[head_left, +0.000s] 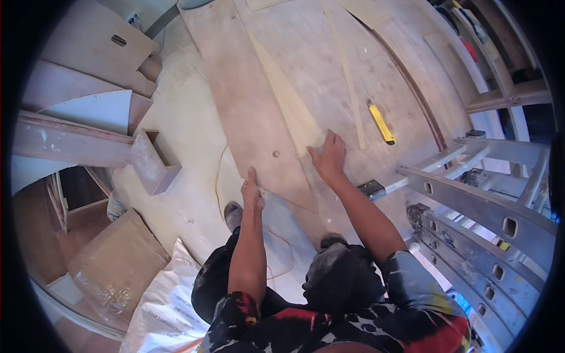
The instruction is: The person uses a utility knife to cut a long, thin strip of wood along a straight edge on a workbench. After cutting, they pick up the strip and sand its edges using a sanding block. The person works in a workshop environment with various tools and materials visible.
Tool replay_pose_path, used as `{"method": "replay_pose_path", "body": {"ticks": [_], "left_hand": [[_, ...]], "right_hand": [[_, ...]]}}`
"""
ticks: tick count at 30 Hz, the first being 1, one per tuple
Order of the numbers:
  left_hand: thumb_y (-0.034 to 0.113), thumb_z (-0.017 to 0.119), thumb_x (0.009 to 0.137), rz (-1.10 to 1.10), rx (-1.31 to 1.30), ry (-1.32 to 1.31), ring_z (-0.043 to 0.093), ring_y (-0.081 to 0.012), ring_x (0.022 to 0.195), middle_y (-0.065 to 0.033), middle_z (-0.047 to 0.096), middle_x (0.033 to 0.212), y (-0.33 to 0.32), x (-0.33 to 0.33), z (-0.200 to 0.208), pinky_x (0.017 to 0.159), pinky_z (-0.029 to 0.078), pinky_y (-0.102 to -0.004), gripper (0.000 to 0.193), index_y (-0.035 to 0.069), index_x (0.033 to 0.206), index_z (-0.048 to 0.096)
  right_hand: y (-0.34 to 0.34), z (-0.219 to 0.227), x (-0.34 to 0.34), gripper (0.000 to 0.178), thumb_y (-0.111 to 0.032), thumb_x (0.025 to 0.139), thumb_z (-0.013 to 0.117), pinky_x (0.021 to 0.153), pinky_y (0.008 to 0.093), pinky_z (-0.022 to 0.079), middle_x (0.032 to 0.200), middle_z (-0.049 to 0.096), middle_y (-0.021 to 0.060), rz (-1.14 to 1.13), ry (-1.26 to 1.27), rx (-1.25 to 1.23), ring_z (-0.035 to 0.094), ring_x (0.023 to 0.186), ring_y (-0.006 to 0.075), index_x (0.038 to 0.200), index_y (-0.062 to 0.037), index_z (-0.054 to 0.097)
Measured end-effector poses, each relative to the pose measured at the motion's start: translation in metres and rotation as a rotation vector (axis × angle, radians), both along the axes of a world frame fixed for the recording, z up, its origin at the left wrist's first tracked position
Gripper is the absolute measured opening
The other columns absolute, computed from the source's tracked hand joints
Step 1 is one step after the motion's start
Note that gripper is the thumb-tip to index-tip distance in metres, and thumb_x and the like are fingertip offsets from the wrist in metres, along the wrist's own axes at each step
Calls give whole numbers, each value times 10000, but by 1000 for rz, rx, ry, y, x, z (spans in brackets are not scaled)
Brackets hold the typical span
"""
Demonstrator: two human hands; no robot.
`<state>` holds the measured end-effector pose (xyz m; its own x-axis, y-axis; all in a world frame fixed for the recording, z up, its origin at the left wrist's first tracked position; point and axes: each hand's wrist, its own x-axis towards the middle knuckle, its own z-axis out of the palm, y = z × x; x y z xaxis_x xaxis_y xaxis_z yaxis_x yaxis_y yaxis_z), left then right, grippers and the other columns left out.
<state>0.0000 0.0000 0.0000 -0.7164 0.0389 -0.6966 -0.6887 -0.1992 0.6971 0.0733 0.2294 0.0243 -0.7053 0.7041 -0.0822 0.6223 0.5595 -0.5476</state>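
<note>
"Since you are crouched over the long plywood board (250, 100), which step is this?"

"Head view. I judge it positioning: my left hand (252, 194) grips the board's near left corner, thumb on top, other fingers hidden. My right hand (329, 160) is open, fingertips at the wide end of the pale tapered sheet (288, 103) along the board's right edge. Whether that sheet runs underneath, I cannot tell."

"Next move?"

"Probably calls for a steady left hold and light right-hand pressure to true the edges."

"Edges, room?"

"Left: pale floor (194, 112) between board and open wooden box (148, 166); my shoe (233, 214) near the gripped corner. Right, tighter: narrow pale strip (346, 76) and yellow utility knife (381, 123) beyond my hand, aluminium ladder (465, 203) beside my forearm."
</note>
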Motion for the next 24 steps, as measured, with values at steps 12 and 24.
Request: {"method": "replay_pose_path", "body": {"ticks": [12, 24], "left_hand": [[396, 425, 1048, 306, 37, 293, 631, -275, 1074, -176, 604, 1254, -4, 2, 111, 894, 534, -363, 549, -81, 1312, 495], [357, 647, 957, -125, -173, 76, 572, -120, 578, -39, 639, 746, 20, 51, 50, 446, 424, -272, 321, 42, 915, 607]], "right_hand": [[35, -51, -3, 355, -265, 738, 806, 785, 479, 460, 913, 604, 209, -47, 100, -6, 584, 877, 389, 853, 2, 603], [51, -40, -14, 236, -138, 725, 782, 749, 449, 469, 832, 626, 190, 11, 231, -66, 606, 827, 364, 851, 6, 643]]}}
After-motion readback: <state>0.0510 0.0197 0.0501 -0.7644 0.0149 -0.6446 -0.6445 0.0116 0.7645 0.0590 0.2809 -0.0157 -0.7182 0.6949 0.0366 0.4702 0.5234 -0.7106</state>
